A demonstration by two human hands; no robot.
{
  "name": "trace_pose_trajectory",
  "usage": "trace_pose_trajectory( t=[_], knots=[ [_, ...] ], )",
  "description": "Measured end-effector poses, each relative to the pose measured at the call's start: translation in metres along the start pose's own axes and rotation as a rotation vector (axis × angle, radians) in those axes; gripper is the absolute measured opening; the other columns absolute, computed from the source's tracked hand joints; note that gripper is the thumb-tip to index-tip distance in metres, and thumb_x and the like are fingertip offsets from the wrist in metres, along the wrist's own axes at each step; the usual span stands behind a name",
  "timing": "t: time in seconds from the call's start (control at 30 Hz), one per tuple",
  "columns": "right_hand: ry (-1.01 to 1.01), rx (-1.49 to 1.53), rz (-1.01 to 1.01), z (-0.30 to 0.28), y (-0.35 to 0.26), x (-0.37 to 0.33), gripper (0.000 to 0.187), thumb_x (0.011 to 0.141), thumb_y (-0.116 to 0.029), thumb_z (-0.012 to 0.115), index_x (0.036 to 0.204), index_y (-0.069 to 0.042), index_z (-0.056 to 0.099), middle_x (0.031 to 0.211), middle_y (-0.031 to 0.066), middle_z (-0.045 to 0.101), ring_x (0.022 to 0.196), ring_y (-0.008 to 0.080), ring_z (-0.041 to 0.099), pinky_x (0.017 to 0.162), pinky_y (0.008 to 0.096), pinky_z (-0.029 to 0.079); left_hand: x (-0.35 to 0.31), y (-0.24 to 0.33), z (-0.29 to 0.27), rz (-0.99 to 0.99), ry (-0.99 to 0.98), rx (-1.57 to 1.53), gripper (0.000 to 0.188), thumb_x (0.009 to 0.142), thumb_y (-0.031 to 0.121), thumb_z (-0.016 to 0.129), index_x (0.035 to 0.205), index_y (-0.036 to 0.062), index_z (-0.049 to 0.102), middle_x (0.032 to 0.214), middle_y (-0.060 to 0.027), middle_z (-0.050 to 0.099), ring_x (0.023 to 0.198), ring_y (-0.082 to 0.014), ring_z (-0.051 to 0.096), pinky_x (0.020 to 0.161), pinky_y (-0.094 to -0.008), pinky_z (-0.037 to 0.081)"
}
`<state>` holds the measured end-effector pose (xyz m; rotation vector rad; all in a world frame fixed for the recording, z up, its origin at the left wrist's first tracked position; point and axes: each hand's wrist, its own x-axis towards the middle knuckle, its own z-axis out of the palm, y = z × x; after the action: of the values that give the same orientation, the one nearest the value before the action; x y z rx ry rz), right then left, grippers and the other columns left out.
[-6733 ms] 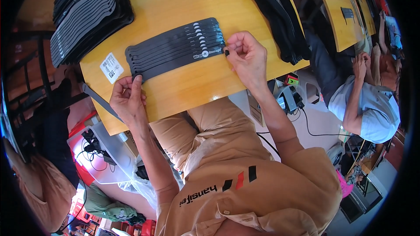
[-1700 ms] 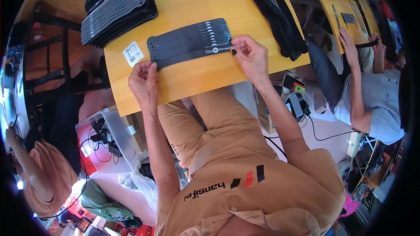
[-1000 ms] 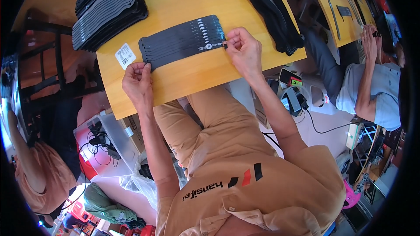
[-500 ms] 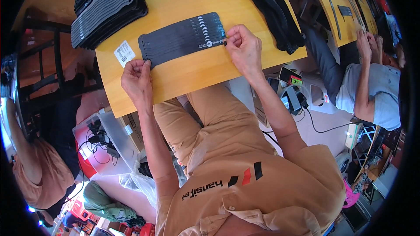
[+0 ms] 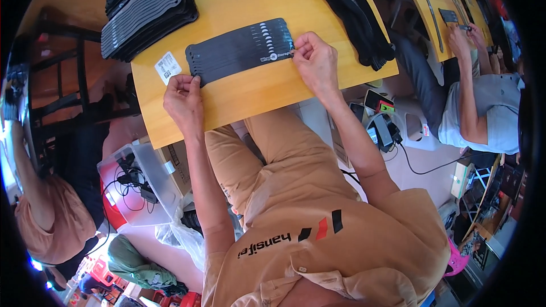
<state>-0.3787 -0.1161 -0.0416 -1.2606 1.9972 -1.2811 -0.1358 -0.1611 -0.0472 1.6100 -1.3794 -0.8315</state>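
Note:
A layered set of black straps [image 5: 230, 54] lies flat on the yellow table, spread into a band with pale markings at its right end. The thumb and fingers of my left hand [image 5: 185, 102] pinch the near left corner, where the rounded strap ends step along the edge. At the near right corner, my right hand [image 5: 316, 63] has its fingertips closed on the end of the straps. Just left of the band is a white printed label [image 5: 168, 67].
Stacked black straps [image 5: 145, 17] stand at the table's far left. Long fuzzy black strips [image 5: 355, 23] lie at the right. A clear plastic bin [image 5: 139, 187] with cables sits below left. At right, a co-worker's hands [image 5: 463, 40] hold a small dark piece over another table.
Both my hands keep their hold on the strap corners, and the whole table appears slightly shifted in view. The co-worker's hands at right have moved up and left, onto a dark piece.

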Motion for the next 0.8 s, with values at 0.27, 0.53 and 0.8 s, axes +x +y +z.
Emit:
trace_pose_trajectory(
  t=[0.27,0.53,0.8],
  knots=[
    [0.027,-0.255,-0.219,-0.015,-0.016,0.000,0.016,0.074,0.002,0.059,0.090,0.001,0.059,0.086,0.0151,0.062,0.076,0.0265,0.061,0.068,0.0335,0.049,-0.001,0.018,-0.009,0.288,0.133,0.139,0.027,0.084,0.011,0.061,0.106,-0.0036,0.055,0.093,-0.0117,0.062,0.079,-0.0176,0.061,0.069,-0.0272,0.049],
    [-0.209,-0.591,-0.664,0.062,-0.022,0.012,0.055,0.083,-0.022,0.055,0.132,-0.003,0.037,0.140,0.0160,0.032,0.130,0.0289,0.030,0.104,0.0479,0.025,0.013,0.017,0.055,0.710,-0.103,0.752,0.061,0.090,0.040,0.044,0.133,-0.0018,0.035,0.142,-0.0173,0.030,0.132,-0.0285,0.026,0.106,-0.0483,0.019],
    [-0.203,-0.682,-0.672,0.060,-0.012,0.015,0.054,0.086,-0.028,0.052,0.132,-0.004,0.039,0.139,0.0151,0.035,0.129,0.0274,0.032,0.104,0.0459,0.024,0.012,0.009,0.059,0.647,-0.100,0.735,0.064,0.091,0.044,0.042,0.133,-0.0030,0.034,0.141,-0.0197,0.031,0.131,-0.0321,0.029,0.105,-0.0492,0.021]
  ],
)
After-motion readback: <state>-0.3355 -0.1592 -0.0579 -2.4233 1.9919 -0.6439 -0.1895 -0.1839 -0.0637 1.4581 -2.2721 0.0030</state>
